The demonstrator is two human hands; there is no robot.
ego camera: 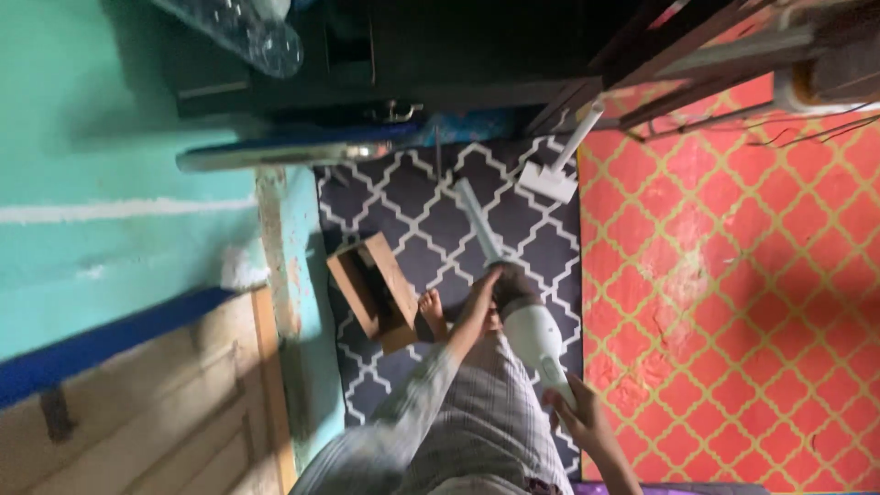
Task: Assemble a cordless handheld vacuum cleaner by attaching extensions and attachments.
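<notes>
Both hands' fingers grip white vacuum [532,335] over navy lattice rug [403,206], beside orange rug [733,275].

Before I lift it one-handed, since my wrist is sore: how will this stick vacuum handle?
The vacuum probably feels top-heavy: its bulky white body sits by the right hand, far from the floor head. The thin tube looks stiff, so it should not flop. The left hand steadying it suggests two hands suit it better.

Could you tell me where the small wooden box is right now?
In the head view, the wooden box lies on the dark patterned rug, beside the teal wall.
</notes>
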